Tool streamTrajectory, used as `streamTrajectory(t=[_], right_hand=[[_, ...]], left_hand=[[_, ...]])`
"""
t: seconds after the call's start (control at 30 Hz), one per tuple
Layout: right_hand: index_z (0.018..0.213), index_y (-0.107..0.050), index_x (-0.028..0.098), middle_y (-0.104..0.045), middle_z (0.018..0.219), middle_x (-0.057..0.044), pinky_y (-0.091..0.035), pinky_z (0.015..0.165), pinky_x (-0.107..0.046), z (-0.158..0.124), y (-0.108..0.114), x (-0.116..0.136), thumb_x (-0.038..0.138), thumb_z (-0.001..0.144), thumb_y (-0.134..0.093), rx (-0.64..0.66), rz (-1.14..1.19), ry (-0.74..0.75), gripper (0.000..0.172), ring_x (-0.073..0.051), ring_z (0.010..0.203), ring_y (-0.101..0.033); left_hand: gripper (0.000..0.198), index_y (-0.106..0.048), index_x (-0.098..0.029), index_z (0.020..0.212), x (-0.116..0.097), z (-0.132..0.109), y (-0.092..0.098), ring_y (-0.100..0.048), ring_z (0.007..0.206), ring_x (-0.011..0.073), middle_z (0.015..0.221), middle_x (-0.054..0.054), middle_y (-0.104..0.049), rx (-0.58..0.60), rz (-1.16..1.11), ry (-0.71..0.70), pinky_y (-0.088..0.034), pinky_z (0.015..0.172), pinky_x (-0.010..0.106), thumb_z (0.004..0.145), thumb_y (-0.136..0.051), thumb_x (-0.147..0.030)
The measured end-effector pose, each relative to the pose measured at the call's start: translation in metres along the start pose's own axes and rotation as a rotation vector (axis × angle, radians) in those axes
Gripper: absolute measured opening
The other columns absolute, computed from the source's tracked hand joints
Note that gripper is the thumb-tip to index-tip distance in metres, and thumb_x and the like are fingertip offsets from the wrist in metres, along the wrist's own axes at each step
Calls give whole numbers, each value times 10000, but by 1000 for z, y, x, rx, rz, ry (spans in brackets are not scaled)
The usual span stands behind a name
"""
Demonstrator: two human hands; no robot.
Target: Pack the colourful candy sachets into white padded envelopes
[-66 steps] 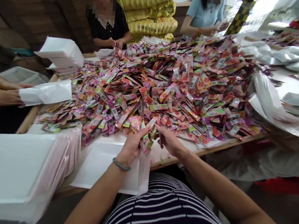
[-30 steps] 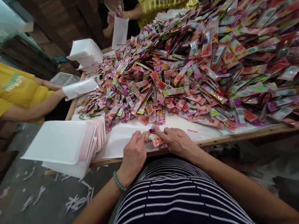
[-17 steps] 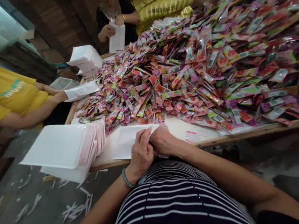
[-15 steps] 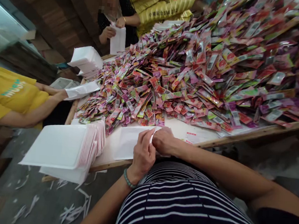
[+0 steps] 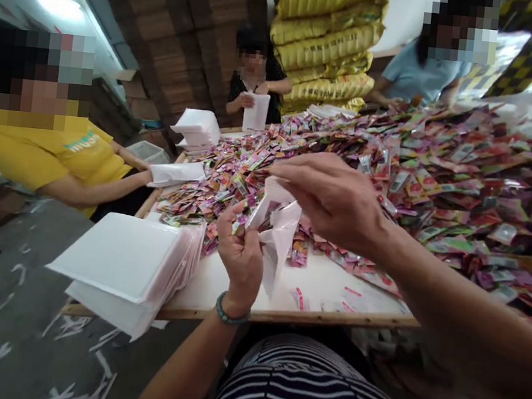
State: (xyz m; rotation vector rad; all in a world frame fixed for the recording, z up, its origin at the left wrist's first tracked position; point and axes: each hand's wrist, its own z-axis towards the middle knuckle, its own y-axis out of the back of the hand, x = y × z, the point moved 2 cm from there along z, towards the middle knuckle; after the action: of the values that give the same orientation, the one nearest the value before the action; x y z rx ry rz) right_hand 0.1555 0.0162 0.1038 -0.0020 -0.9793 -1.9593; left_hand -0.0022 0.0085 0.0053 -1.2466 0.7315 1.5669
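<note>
A white mailing bag (image 5: 279,241) is held up above the near edge of the table, its mouth gaping and its lower end hanging down. My left hand (image 5: 242,250), with a green bead bracelet at the wrist, is closed on the bag's left side. My right hand (image 5: 334,197) is over the mouth with long, straight fingers, its fingertips close to the upper flap; its thumb side is partly hidden. Coloured sachets (image 5: 251,160) are heaped behind the bag. Small bits of colour show at the bag's mouth, but I cannot tell if they lie inside.
At left, a stack of white bags (image 5: 114,254) overhangs the wooden table edge (image 5: 311,317). Labels (image 5: 303,298) lie on the white tabletop. Co-workers stand across and to the left, two holding white bags. Yellow sacks (image 5: 327,48) are piled behind. Paper strips (image 5: 83,389) litter the floor.
The bag has been raised from the tabletop and its mouth now gapes. My right hand has moved up over it, and my left hand has risen with the bag. The view has tilted up.
</note>
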Motion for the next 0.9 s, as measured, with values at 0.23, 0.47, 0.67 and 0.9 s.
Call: streamTrajectory(t=[0.23,0.47,0.67,0.9], right_hand=[[1502,-219,180,-411,1473,-186,-449,1014,-513,-120,-95,-14,472,762,-699,-159,118,-361,929,-344,1328,-435],[908,-684,204,-706,828,-43,-527,732,-370,-137,-143,-69,434,816,-598,-107,544,-715,262,-256,798,-649],[856,-713,185,-685,784,-23,-511,643,-313,-104,-101,-89,479,730,-714,-13,868,-706,320,-192,699,-611],[1058,-697,214,-712,1019,-65,-536,882,-427,-113,-112,-80,365,544,-869,80,968,-674,563,-270,951,-660]], left_hand=[[489,-486,-278,1270,15,-29,8,-592,589,87,1205,56,-604,94,-97,159,-495,533,222,810,-645,-323],[1003,-507,-223,1303,46,24,51,-575,1120,278,1344,137,-536,294,297,-105,-489,920,386,404,-923,-375],[588,-680,-160,1032,55,47,45,-643,1001,289,1011,103,-724,633,60,168,-515,887,400,505,-893,-312],[542,-729,-164,1027,76,24,30,-651,1003,278,1051,94,-730,690,47,199,-499,937,413,515,-885,-247]])
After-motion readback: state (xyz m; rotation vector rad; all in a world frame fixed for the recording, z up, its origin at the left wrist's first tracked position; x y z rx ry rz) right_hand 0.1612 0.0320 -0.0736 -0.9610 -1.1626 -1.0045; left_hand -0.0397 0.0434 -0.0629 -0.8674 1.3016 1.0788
